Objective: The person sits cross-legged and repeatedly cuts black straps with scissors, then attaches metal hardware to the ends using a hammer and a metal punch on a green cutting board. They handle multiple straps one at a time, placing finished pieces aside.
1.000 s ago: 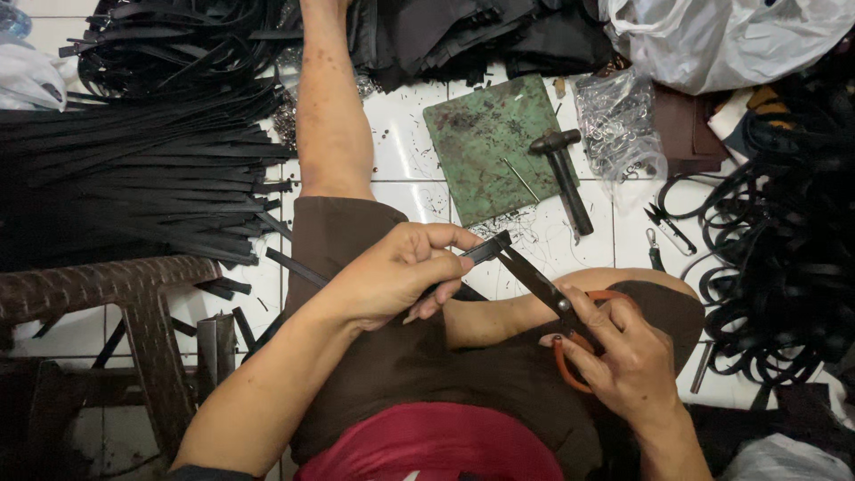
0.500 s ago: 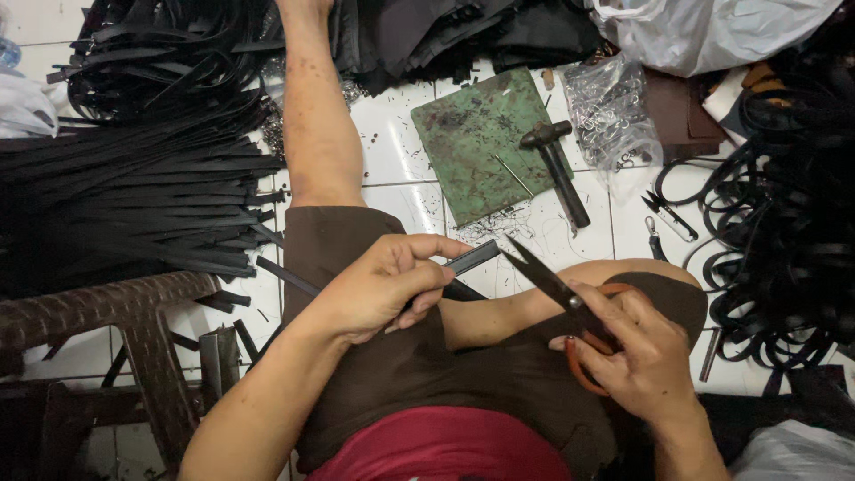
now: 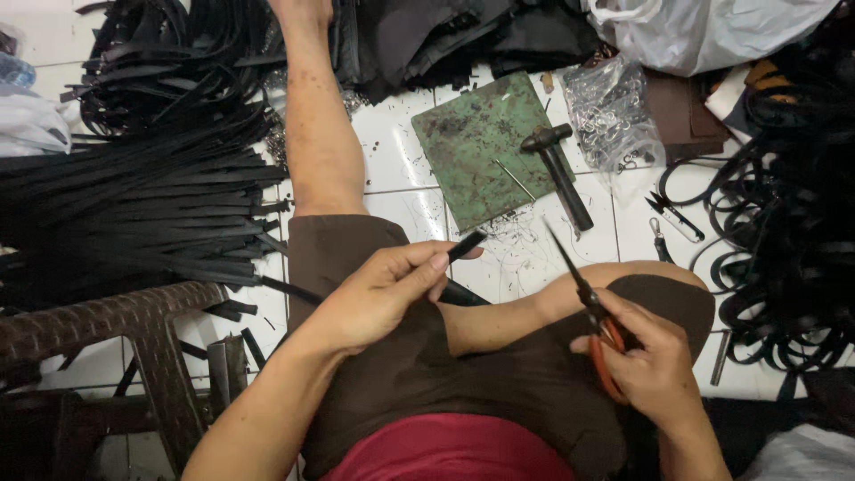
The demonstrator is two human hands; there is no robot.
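I sit on a white tiled floor with my legs out in brown shorts. My left hand (image 3: 378, 294) pinches a short black strap (image 3: 463, 267) whose end pokes out past my fingers above my thigh. My right hand (image 3: 655, 361) grips orange-handled scissors (image 3: 583, 285), blades pointing up and away, a little apart from the strap's end. The two hands are separate, roughly a hand's width apart.
A green metal plate (image 3: 485, 147) lies ahead with a black hammer (image 3: 557, 169) and a thin nail on it. Piles of black straps (image 3: 134, 205) sit left, coiled straps (image 3: 793, 232) right, a bag of metal rings (image 3: 614, 111), small pliers (image 3: 677, 218), a brown wicker stool (image 3: 116, 330).
The scissors have drawn away from the strap to the right and their blades have come together. My left hand has shifted slightly lower, still pinching the strap.
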